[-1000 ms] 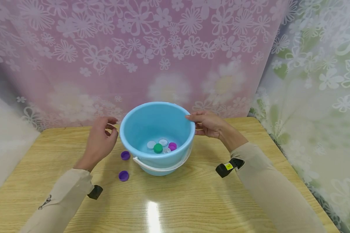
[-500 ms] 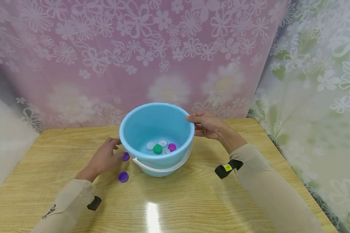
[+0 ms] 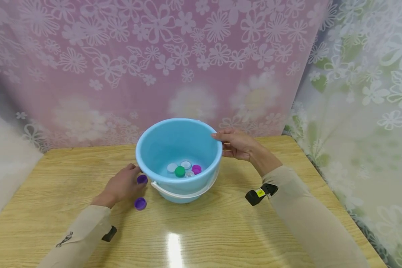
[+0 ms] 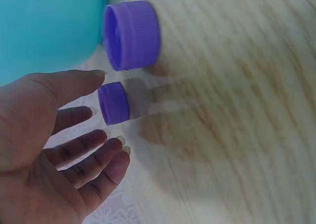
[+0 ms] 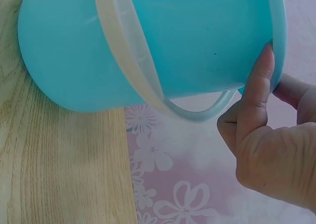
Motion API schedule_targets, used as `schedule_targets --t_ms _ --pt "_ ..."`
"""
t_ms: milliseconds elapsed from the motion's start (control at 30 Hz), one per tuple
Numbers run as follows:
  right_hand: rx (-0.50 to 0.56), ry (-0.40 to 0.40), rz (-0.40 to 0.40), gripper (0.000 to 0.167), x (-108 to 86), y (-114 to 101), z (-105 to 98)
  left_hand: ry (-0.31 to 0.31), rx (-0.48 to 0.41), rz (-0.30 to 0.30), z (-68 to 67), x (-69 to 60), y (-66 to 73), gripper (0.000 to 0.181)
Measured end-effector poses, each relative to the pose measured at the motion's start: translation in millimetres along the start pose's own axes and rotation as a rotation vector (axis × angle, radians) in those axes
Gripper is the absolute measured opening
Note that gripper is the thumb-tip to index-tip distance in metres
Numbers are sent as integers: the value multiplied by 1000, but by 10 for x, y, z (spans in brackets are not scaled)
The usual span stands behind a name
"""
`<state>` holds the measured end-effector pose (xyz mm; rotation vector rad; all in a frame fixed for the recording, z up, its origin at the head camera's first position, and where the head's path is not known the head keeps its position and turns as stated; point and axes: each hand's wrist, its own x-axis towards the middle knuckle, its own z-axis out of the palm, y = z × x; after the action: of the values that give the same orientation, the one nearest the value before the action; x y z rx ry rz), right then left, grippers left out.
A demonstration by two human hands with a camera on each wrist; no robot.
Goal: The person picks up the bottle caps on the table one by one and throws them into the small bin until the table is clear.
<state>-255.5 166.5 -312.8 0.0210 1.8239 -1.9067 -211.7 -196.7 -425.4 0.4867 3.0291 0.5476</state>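
A light blue bucket [image 3: 179, 188] stands on the table, its white handle [image 3: 184, 195] hanging down at the front. At its right rim, my right hand [image 3: 238, 144] pinches the edge between thumb and fingers, also visible in the right wrist view. My left hand [image 3: 122, 185] is low beside the bucket's left side. In the left wrist view its thumb and loosely bent fingers are spread around the farther purple bottle cap [image 4: 114, 103], with no clear grip on it. Nearer the front lies a second purple cap [image 3: 140, 203].
Inside the bucket lie several caps, among them a green cap [image 3: 179, 171], a magenta cap [image 3: 196, 169] and a white cap [image 3: 185, 165]. The wooden table [image 3: 221, 230] meets a pink floral curtain [image 3: 137, 93] behind and a pale floral curtain [image 3: 361, 123] at right.
My left hand has come down from beside the bucket's rim to the farther purple cap, its fingers reaching around it. My right hand keeps its hold on the rim.
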Motion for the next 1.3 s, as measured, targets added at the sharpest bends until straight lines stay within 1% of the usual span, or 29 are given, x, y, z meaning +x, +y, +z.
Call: schedule_targets --t_ms 100,333,467,533,733,1000,1133,1300 --pt "9 -6 2 43 2 3 4 -1 3 30 4 -12 2 39" --pt "15 -15 5 40 3 5 9 4 -35 101 18 -17 -5 15" --pt "17 -20 1 40 -1 7 8 26 -48 120 51 3 -27 7" --pt "19 -23 0 40 6 10 7 36 -46 125 56 17 -38 5" --pt "25 -27 1 39 8 11 14 29 -58 109 47 27 -65 10" --pt "17 -17 -3 39 -18 10 11 37 -77 86 60 20 -74 8" --pt "14 -14 0 40 -19 8 10 34 -37 57 56 22 -59 9" --pt "15 -12 1 40 -24 3 3 7 14 10 37 13 -54 13"
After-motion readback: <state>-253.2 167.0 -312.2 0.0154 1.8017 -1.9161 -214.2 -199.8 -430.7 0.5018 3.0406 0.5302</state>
